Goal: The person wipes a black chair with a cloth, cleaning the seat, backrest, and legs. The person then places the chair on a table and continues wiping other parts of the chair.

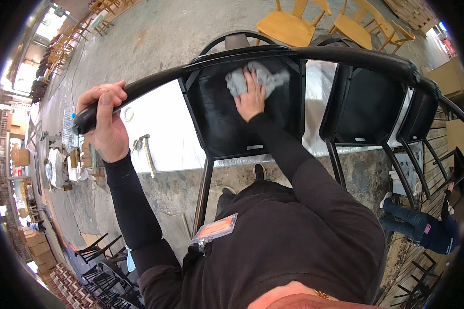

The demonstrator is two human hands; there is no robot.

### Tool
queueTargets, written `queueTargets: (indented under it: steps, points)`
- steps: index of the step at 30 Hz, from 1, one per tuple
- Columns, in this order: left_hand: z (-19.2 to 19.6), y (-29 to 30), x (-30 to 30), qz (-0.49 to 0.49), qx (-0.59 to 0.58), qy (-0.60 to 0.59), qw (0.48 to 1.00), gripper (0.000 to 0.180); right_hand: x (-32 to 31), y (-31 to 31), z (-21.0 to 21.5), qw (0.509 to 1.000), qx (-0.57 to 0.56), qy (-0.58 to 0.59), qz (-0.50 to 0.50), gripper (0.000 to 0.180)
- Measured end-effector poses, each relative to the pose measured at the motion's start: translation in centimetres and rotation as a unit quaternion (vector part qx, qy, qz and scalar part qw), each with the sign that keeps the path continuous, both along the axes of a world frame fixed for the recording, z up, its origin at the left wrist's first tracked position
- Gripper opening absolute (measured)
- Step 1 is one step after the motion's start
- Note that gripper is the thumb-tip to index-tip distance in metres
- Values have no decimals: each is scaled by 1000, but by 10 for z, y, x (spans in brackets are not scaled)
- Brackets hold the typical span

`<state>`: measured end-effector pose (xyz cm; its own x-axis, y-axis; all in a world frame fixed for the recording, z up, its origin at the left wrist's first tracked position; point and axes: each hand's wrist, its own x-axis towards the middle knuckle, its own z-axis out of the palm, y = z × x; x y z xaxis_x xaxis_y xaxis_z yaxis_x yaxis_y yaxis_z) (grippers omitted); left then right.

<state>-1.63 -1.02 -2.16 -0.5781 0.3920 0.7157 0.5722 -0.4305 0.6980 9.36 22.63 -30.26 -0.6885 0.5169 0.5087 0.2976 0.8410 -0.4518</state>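
A black chair lies bottom-up on a table with a white covering, its seat underside facing me. My left hand is wrapped round the near end of a thick, rounded black chair bar that curves across the view. With fingers stretched forward, my right hand presses a crumpled grey cloth against the seat underside; part of the cloth is hidden beneath the palm. On the table near my left wrist lie a hammer and a roll of tape.
More black chairs stand overturned along the table to the right. Wooden chairs are on the floor beyond it. At the lower right is another person in dark clothes. Several black chairs sit at the lower left.
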Motion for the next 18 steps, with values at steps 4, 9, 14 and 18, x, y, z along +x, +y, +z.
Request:
queueTargets:
  steps: [4, 9, 14, 18]
  points:
    - [-2, 1, -3, 7, 6, 15, 1000, 9, -19, -5, -10, 998, -12, 18, 62, 51]
    - [-1, 3, -3, -7, 11, 30, 999, 11, 59, -38, -61, 816, 141, -269, 491, 49]
    - [-4, 5, -4, -26, 44, 17, 999, 10, 56, 53, -16, 913, 238, -67, 325, 45]
    - [-10, 8, -9, -25, 75, 33, 996, 9, -13, 35, 21, 989, 119, 26, 88, 57]
